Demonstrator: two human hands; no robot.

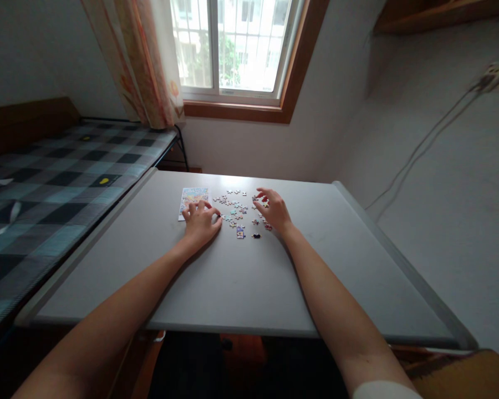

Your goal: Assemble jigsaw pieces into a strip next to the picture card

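Observation:
Loose jigsaw puzzle pieces point(235, 204) lie scattered over the middle of the white table. My left hand point(200, 224) is at their left side, its thumb and index fingertip brought together on a small dark puzzle piece; the other fingers rest over the lower edge of a colourful picture sheet point(194, 195). On the right of the pieces is my right hand point(274, 210), thumb and fingers apart, hovering over or touching a few pieces that it partly hides. Closer to me are a small joined blue-and-yellow section point(240, 233) and a single black piece point(256, 236).
The white table point(233, 282) has raised grey side edges. To the left stands a bed with a checkered mattress point(87, 172). A window point(233, 50) with a curtain point(141, 66) is behind the table, and a cable point(419, 144) hangs along the right wall.

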